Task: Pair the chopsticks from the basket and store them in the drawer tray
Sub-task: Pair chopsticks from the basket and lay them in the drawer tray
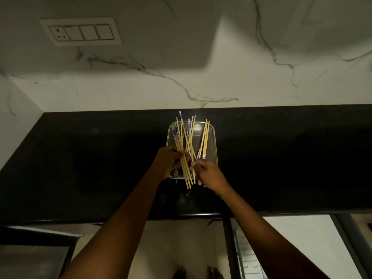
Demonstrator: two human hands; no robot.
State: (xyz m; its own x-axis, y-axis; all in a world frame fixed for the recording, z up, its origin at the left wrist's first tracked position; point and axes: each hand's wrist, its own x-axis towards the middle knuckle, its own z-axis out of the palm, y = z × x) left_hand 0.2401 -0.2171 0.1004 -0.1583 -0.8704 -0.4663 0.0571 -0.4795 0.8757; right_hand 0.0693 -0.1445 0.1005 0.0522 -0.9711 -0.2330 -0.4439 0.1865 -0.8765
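A metal mesh basket [213,141] stands on the black countertop [90,168] near the back wall. Several pale wooden chopsticks [203,140] with blue-patterned ends lie in it and stick out past its far rim. My left hand [168,163] grips a fanned bunch of chopsticks [186,172] over the basket's near left part. My right hand [207,174] is just to the right, fingers curled, pinching the near ends of chopsticks in the same bunch. The drawer tray is not clearly in view.
A marble wall with a switch plate [80,32] rises behind the counter. Below the counter's front edge, an open drawer [281,248] with a light liner shows at the lower right. A dark surface [34,250] sits at the lower left.
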